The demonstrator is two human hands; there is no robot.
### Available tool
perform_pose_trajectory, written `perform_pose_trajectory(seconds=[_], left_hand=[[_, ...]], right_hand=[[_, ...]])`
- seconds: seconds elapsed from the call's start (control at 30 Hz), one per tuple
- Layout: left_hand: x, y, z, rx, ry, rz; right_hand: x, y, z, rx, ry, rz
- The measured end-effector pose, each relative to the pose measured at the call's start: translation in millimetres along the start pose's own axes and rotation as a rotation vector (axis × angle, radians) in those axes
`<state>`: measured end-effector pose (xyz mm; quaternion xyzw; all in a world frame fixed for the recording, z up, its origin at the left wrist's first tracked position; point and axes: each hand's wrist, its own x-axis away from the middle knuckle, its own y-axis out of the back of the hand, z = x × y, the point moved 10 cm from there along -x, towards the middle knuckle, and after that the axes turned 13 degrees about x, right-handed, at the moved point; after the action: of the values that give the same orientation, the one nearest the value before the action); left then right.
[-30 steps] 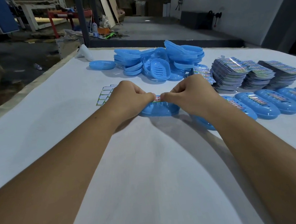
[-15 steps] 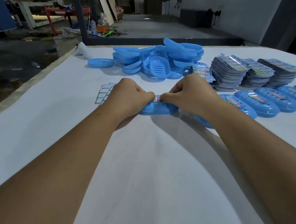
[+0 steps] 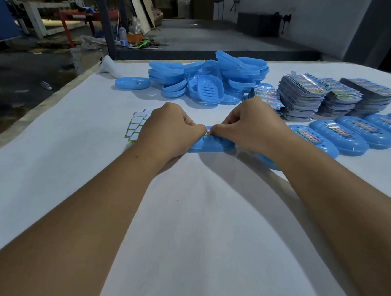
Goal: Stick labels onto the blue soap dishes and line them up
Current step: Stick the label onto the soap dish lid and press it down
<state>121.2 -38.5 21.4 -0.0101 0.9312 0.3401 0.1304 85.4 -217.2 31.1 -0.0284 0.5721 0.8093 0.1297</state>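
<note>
Pinching a label (image 3: 208,131) onto a blue dish (image 3: 211,145) at table (image 3: 196,219) centre: left hand (image 3: 171,128) and right hand (image 3: 249,124), fingers curled, thumbs meeting. Labelled dishes (image 3: 355,132) lined up at 3 o'clock; label stacks (image 3: 323,97) at 2; unlabelled pile (image 3: 209,79) at 12.

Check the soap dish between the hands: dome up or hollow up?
Dome up. The soap dish shows its smooth rounded back, with a label on top.
</note>
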Motion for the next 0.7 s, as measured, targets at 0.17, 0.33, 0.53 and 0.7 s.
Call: perform_pose_trajectory(seconds=[0.17,0.33,0.53,0.7], left_hand=[[1.1,5.2,-16.7,-0.264,-0.135,-0.121],[9.4,6.9,-35.0,-0.412,-0.278,-0.19],[19.3,12.1,-55.7,-0.552,-0.379,-0.253],[14.6,14.9,-47.0,-0.497,-0.311,-0.216]], right_hand=[[1.7,3.4,3.6,0.083,0.025,-0.076],[1.2,6.4,7.9,0.16,0.051,-0.129],[1.4,12.5,16.8,0.265,0.143,-0.157],[10.1,6.8,31.4,0.191,0.29,-0.135]])
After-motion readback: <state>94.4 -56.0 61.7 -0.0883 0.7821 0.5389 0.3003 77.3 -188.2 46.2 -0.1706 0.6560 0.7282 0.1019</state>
